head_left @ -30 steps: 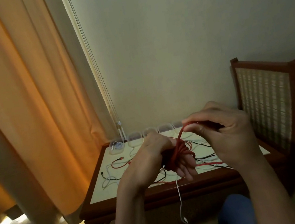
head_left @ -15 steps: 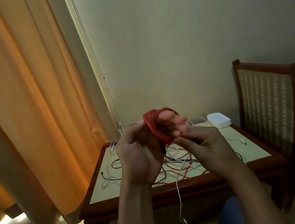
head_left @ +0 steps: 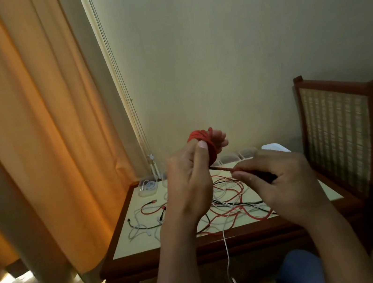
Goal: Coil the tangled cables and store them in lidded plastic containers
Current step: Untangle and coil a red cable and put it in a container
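The left hand (head_left: pixel 188 180) holds a red cable (head_left: pixel 202 145) coiled around its fingers above the worktop (head_left: pixel 129 246); the right hand (head_left: pixel 275 176) pinches the cable's free end taut beside it, over tangled cables (head_left: pixel 227 201).

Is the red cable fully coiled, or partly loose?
Partly coiled. The red cable loops round fingers of the left hand; a strand runs to the right hand, which pinches it. Red lengths lie loose on the table.
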The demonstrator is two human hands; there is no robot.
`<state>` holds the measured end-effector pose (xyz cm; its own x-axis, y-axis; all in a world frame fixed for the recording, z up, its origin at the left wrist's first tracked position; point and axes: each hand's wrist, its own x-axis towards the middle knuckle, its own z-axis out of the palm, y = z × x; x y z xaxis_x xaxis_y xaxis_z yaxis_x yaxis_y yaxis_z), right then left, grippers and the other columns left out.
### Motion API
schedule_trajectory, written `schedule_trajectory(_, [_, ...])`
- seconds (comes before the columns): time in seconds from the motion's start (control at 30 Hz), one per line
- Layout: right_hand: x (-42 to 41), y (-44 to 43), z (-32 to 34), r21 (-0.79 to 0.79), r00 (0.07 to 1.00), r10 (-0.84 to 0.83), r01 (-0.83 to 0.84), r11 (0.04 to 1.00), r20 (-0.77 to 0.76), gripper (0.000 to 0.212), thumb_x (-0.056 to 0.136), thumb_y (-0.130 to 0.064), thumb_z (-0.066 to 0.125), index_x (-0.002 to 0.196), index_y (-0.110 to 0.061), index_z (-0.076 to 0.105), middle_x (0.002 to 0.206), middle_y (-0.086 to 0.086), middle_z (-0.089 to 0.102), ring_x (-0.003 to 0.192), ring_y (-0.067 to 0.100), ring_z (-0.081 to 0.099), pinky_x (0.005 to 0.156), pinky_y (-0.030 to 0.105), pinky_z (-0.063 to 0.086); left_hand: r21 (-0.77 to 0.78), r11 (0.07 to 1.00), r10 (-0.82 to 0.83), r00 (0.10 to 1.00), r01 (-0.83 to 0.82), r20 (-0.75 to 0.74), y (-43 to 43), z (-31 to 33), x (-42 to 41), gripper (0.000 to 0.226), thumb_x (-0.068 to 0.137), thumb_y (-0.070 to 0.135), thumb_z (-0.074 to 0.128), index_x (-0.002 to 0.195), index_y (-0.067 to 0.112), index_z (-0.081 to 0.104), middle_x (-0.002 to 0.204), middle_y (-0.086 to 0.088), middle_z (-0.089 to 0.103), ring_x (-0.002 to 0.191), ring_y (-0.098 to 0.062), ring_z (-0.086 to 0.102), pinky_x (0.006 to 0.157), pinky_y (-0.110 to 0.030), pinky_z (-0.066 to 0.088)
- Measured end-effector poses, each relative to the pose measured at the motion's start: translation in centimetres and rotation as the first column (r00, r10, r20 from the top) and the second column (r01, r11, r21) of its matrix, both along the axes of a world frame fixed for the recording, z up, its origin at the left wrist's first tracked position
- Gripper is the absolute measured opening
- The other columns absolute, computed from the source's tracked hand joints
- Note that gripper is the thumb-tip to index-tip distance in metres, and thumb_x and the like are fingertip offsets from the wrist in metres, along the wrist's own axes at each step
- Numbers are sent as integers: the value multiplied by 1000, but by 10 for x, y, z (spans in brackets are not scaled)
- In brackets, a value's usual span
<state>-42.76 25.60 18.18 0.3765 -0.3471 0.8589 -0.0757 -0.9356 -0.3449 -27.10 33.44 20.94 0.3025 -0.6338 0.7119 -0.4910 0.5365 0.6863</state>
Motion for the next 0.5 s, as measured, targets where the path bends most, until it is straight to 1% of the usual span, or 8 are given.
schedule_trajectory(0.07, [-2,1,5,-111,995,-88,92,990,48,17,83,-23,81,99,-19,80,79,-7,67,71,12,61,61,31,51,72,997,37,999,-39,34,0,-4,1,40,105,22,35,112,14,73,102,2,77,102,-7,71,85,-17,54])
schedule_trajectory(0.17, [-7,3,11,-196,983,-141,162,967,117,19,81,-18,83,99,-14,80,76,-2,63,64,10,57,58,22,47,185,983,-3,1000,1,8,-1,-6,0,43,109,11,35,100,9,77,92,-5,77,87,-10,73,74,-14,53])
schedule_trajectory(0.27, [-11,0,12,-210,977,-139,171,963,160,19,79,-15,85,98,-13,81,78,-2,63,64,10,58,61,17,44,300,938,-151,984,172,-94,5,-6,-1,44,106,5,34,94,-8,73,85,-23,75,75,-27,74,64,-19,54])
schedule_trajectory(0.33, [-9,-2,10,-197,977,-124,158,968,174,18,78,-15,86,96,-13,81,77,-2,64,64,11,59,61,19,45,376,882,-245,958,284,-150,11,-5,-2,45,102,9,35,89,-17,68,82,-30,72,69,-32,71,58,-23,53])
schedule_trajectory(0.4, [-5,-5,8,-161,976,-95,128,979,198,18,77,-14,86,94,-13,81,78,-1,65,65,12,62,60,23,47,474,827,-253,953,302,-166,2,-8,-1,47,99,16,36,93,-21,66,88,-36,70,75,-37,71,54,-23,52])
schedule_trajectory(0.43, [-3,-7,8,-127,974,-61,91,988,217,18,77,-13,86,94,-13,81,79,0,66,67,13,64,61,26,49,526,802,-231,960,281,-161,4,-13,5,44,101,16,39,100,-19,66,99,-37,70,86,-41,71,50,-17,50])
schedule_trajectory(0.47, [-1,-10,8,-87,972,-19,40,995,236,18,77,-12,85,95,-13,81,80,0,67,70,14,65,62,28,51,574,777,-177,965,259,-195,2,-15,9,39,103,13,41,107,-17,66,107,-35,69,97,-45,69,46,-13,46])
schedule_trajectory(0.5, [1,-12,8,-51,969,24,-12,999,246,18,79,-11,83,97,-13,81,83,0,68,73,15,67,64,30,52,582,753,-222,951,309,-217,3,-16,12,39,103,12,39,106,-14,68,105,-34,70,97,-48,68,46,-13,46])
